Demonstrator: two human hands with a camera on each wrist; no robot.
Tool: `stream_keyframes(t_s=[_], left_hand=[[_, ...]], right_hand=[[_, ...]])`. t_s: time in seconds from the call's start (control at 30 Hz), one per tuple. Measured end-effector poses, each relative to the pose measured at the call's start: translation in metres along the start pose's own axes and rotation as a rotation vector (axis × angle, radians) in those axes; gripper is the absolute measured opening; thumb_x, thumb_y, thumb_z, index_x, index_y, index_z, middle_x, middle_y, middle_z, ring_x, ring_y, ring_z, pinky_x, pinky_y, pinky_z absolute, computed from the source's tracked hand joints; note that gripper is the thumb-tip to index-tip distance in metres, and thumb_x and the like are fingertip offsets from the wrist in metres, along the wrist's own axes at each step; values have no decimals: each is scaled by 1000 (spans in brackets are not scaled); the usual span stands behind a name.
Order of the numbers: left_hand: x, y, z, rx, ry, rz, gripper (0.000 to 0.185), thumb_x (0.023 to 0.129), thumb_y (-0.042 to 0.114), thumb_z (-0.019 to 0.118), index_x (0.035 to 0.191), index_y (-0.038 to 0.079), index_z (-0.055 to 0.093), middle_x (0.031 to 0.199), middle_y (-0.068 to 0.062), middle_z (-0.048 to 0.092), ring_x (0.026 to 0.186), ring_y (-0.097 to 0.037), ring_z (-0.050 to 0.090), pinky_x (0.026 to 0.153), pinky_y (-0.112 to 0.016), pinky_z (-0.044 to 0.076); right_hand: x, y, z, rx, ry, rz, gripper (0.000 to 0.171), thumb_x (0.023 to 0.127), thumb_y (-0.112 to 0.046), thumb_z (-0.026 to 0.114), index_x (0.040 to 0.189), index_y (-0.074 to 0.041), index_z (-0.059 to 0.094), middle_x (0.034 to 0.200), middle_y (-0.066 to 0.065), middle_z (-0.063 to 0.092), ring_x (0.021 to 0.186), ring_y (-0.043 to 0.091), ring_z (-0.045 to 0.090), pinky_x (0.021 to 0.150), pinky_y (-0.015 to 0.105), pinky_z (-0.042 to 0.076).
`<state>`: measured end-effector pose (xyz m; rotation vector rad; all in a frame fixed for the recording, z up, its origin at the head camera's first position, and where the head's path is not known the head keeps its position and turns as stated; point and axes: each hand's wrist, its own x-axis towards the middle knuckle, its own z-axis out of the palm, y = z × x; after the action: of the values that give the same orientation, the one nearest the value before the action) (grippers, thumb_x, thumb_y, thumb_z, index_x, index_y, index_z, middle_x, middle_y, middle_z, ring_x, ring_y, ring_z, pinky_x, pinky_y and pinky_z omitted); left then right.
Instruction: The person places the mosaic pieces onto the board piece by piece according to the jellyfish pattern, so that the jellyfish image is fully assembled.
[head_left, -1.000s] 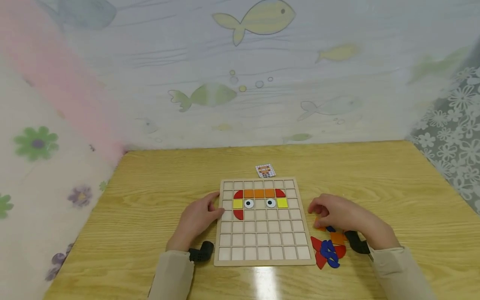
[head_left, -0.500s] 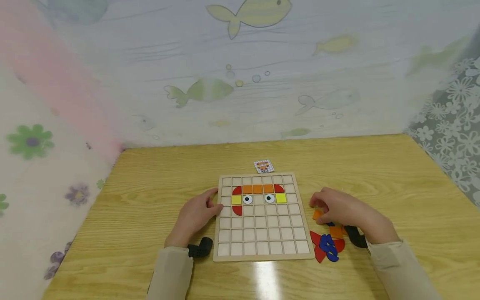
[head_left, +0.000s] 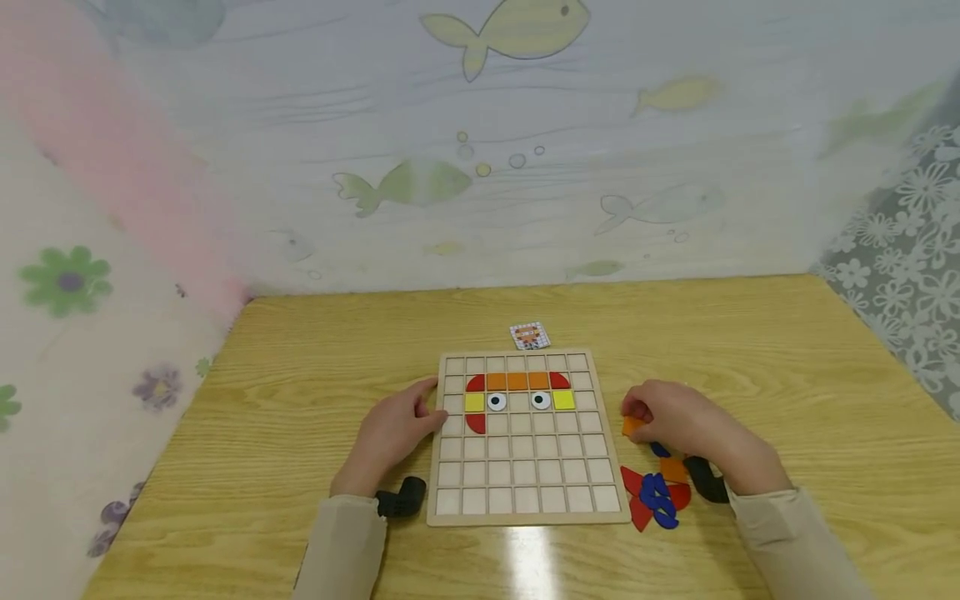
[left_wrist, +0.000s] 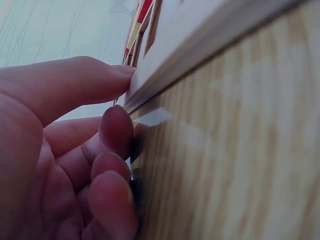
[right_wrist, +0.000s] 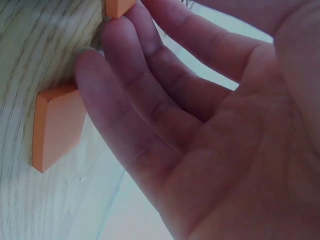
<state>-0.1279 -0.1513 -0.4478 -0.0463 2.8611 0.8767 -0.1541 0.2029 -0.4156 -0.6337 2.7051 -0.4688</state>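
Observation:
A wooden grid board [head_left: 529,521] lies flat in the head view, with red quarter-round, orange square, yellow square and eye pieces set in its upper cells. At its left rim is my left hand [head_left: 395,435]; the thumb rests on the rim and the other fingers are bent beside it, as the left wrist view shows. To the board's right, my right hand [head_left: 678,422] pinches an orange square tile [head_left: 632,427] between thumb and fingers, close to the table. A second orange tile [right_wrist: 61,127] lies below those fingers in the right wrist view.
Blue pieces [head_left: 660,504] and red pieces [head_left: 640,512] lie in a loose pile right of the board, partly overlapping. A small printed card [head_left: 529,335] sits behind the board. The table [head_left: 322,350] meets a painted wall at the back.
My right hand has drawn the orange square tile slightly away from the pile, and its fingers have come together on it. The left hand has stayed at the board's rim.

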Motion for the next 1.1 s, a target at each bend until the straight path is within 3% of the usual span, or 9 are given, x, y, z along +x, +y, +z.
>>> stream_keyframes(t_s=[0.33,0.73,0.93,1.1], left_hand=[[0,-3,4,0,3,2,56,81,36,62,131,19,46,71,7,51,60,-12,44,56,-28,33],[0,-2,2,4,17,18,55,81,37,62,130,20,47,71,7,51,59,-12,44,55,-28,33],[-1,-2,1,6,20,13,55,81,37,62,131,19,46,71,7,51,60,-12,44,56,-28,33],[-1,-2,1,6,13,10,55,81,37,61,131,19,46,72,7,51,61,-12,44,56,-28,32]], right_hand=[[3,1,4,96,21,-54,17,77,-18,69,89,-15,57,73,-5,49,67,12,44,61,29,38],[19,-4,-5,157,-2,-2,11,81,-27,65,90,-20,65,78,-5,55,72,15,46,65,31,38],[24,-8,-9,220,-9,16,19,83,-24,63,99,-15,64,78,-1,53,64,15,47,60,30,39],[29,-10,-9,272,8,26,19,82,-24,64,96,-11,62,75,1,54,60,15,50,60,30,40]])
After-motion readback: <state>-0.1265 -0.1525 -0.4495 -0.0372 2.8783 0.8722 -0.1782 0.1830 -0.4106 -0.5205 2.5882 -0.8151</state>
